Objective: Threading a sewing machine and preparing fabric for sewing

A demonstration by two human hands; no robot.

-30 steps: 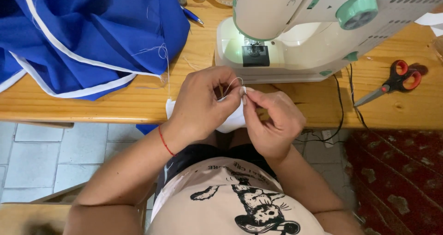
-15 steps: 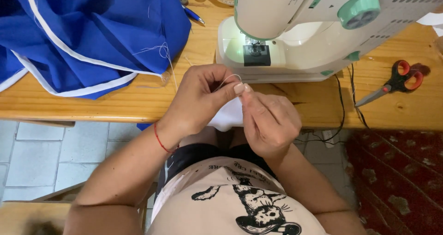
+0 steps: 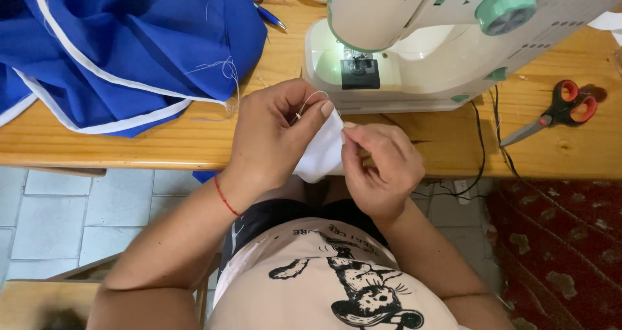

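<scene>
Head view shows two hands just in front of one sewing machine point(image 3: 421, 51). Left hand point(image 3: 275, 132) and right hand point(image 3: 379, 165) each pinch one small white cloth point(image 3: 321, 152) between them; a thin thread loops above it. One blue fabric point(image 3: 129, 45) lies left of the machine, one pair of scissors point(image 3: 551, 116) right.

A small piece of white cloth point(image 3: 322, 154) hangs bunched between the two hands at the near edge of the worktop, its lower corner drooping below the wooden edge — soft, creased, plain. A thin white thread point(image 3: 311, 100) loops up from it in a small arc over the fingertips — fine and hard to follow, its ends not clearly visible.
</scene>
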